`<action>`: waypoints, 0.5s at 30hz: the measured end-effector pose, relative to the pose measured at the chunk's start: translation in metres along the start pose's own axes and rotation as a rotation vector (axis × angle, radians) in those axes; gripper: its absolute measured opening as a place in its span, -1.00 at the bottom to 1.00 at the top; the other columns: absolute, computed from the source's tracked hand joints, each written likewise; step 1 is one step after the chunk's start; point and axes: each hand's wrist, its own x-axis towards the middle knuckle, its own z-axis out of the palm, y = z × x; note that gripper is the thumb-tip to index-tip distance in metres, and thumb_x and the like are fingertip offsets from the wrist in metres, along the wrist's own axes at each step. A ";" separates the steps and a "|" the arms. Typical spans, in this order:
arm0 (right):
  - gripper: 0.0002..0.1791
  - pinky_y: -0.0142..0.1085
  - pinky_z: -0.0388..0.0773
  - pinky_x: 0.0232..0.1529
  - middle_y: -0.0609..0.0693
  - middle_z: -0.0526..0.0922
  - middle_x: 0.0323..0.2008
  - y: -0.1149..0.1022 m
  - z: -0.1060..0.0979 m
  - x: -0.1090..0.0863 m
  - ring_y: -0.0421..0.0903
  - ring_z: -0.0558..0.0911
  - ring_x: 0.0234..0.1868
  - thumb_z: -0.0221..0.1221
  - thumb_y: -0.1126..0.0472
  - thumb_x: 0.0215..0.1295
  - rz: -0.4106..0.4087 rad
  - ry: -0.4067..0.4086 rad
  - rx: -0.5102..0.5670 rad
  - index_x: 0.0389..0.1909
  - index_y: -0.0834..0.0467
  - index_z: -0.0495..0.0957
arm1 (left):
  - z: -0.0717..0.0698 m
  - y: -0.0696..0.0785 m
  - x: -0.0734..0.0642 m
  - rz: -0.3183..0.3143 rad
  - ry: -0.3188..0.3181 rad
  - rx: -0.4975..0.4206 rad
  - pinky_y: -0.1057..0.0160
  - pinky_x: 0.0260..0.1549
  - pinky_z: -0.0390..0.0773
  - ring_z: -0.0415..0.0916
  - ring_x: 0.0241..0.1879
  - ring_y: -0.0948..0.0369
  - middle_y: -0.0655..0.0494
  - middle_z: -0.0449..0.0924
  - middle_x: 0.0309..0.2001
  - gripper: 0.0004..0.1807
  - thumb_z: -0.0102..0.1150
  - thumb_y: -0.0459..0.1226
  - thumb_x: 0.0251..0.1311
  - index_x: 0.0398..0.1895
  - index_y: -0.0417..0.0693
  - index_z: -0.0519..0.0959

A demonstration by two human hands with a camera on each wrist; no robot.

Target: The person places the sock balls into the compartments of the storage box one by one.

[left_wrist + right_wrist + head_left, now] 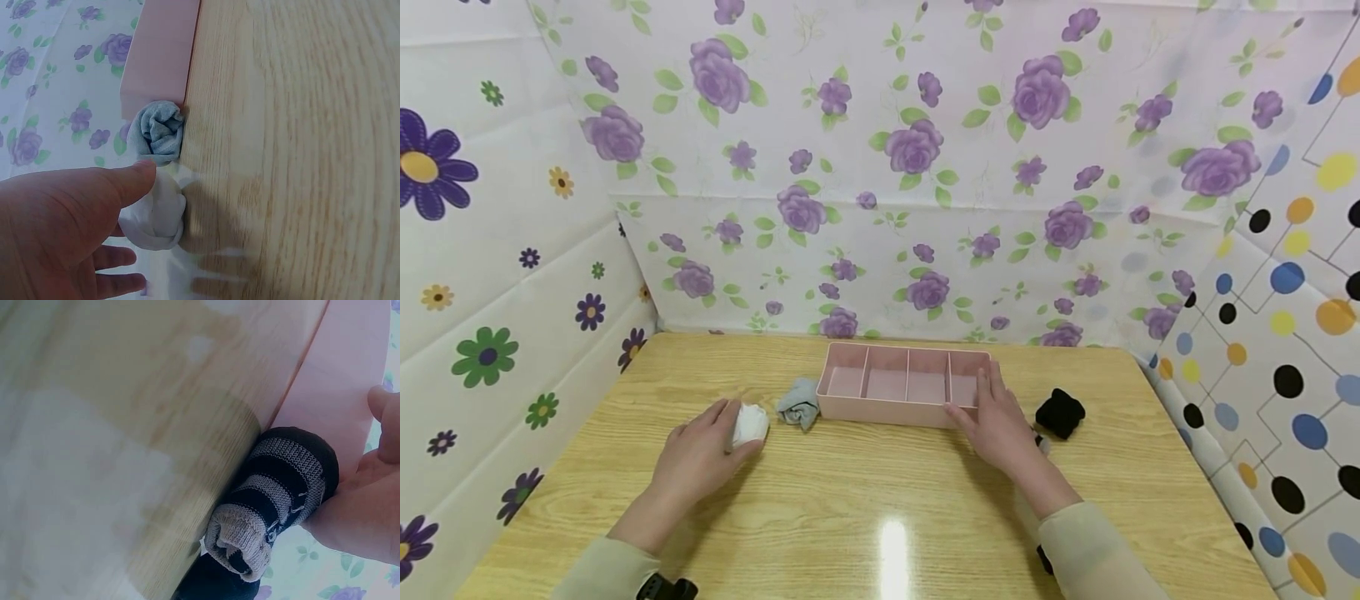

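My left hand [700, 450] holds a white rolled sock [750, 425], thumb on the near side and fingers behind it; the left wrist view shows the thumb over the sock's edge. Just beyond lies a grey-blue rolled sock [798, 405], against the left end of a pink box [880, 410] with a row of compartments. My right hand [1000, 417] rests on the box's right end, fingers extended over the end compartment and thumb at the front rim. A striped black-and-grey rolled sock [275, 494], mostly hidden under that hand in the head view, sits beside the box.
A black rolled sock [1060, 413] lies to the right of the box on the wooden table [820, 517]. Patterned cloth [880, 250] hangs behind the table and along both sides. The box compartments hold nothing visible.
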 end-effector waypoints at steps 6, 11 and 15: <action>0.15 0.40 -0.01 0.62 0.24 -0.48 0.78 0.002 0.000 0.000 0.57 -0.06 0.68 0.05 -0.37 0.68 0.006 -0.006 0.004 0.78 0.34 -0.25 | 0.000 0.000 0.001 -0.015 -0.028 0.012 -0.57 0.20 0.46 0.53 0.33 -0.41 -0.44 0.53 0.42 -0.07 0.38 0.12 0.49 0.62 -0.37 0.36; 0.14 0.36 -0.04 0.64 0.25 -0.47 0.78 0.004 0.001 0.001 0.55 -0.05 0.69 0.05 -0.36 0.69 -0.006 -0.001 0.001 0.77 0.36 -0.24 | 0.000 0.000 0.002 -0.021 -0.043 0.022 -0.53 0.16 0.51 0.59 0.27 -0.39 -0.42 0.60 0.35 -0.08 0.35 0.14 0.51 0.62 -0.37 0.36; 0.13 0.36 -0.03 0.64 0.27 -0.45 0.78 0.003 0.001 0.001 0.54 -0.04 0.69 0.07 -0.34 0.69 -0.012 0.005 0.000 0.77 0.37 -0.22 | 0.003 -0.001 0.002 -0.025 -0.032 0.017 -0.51 0.14 0.53 0.60 0.25 -0.40 -0.43 0.60 0.34 -0.10 0.35 0.12 0.51 0.60 -0.38 0.38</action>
